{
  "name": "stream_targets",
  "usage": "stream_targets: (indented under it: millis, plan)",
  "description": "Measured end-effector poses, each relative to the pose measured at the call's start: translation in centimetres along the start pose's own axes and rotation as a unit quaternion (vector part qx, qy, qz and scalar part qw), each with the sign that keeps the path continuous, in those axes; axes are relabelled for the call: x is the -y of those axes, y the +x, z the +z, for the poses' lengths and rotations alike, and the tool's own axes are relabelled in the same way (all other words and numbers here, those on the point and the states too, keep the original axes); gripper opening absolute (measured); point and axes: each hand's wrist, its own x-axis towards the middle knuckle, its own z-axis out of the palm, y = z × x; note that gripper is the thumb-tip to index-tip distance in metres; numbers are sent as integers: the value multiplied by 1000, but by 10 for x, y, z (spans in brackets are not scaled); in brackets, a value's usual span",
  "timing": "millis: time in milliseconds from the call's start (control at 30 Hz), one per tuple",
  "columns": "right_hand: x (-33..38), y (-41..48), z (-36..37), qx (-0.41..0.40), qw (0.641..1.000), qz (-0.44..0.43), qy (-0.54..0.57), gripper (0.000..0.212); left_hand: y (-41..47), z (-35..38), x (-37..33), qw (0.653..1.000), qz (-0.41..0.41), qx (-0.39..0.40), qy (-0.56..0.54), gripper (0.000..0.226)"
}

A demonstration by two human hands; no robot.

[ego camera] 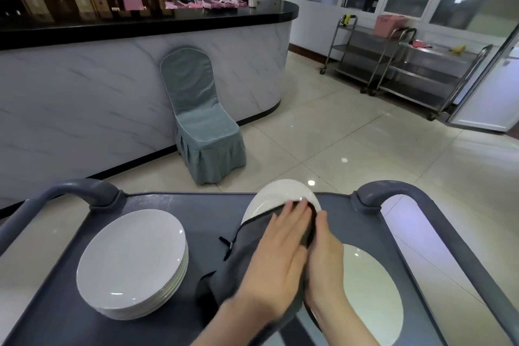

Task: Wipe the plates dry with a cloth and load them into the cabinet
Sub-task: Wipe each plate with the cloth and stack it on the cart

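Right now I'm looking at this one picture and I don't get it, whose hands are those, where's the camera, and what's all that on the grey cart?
There is no machine here: a person wears a camera on the head, so the single picture looks forward and down at their own two bare hands. The left hand presses a grey cloth flat onto a white plate, wiping it. The right hand grips that plate at its edge and holds it tilted above a grey cart. On the cart, a stack of white plates sits to the left and another plate lies to the right. Beyond are a covered chair and a marble-look counter.
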Motion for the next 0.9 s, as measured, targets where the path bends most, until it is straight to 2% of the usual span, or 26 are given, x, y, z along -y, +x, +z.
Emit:
stream_targets:
  millis: [133,233,267,367,433,567,700,767,900]
  plan:
    - [8,10,-9,-4,1000,16,-5,49,-25,26,2,999,43,1,5,64]
    - [-1,7,-10,2,1000,24,19,50,-7,22,7,995,32,-28,94,62]
    - [-3,5,-9,4,1000,23,18,48,1,18,8,997,9,-34,71,59]
    - [-3,5,-6,-1,999,35,18,40,18,2,15,993,-60,-26,-102,51]
    - [6,9,-6,1,999,32,25,37,16,-6,24,985,-90,-35,-141,52]
    - [23,21,-12,-3,999,-1,53,40,-5,-2,45,984,-130,-49,-110,50]
    - [20,22,-13,-15,999,17,46,36,-24,18,27,994,-60,-19,-91,61]
    - [12,16,-12,-14,998,31,53,41,-18,19,24,996,-52,-10,-79,57]
    - [4,11,-8,0,999,31,37,45,4,-10,46,984,-133,-24,-116,49]
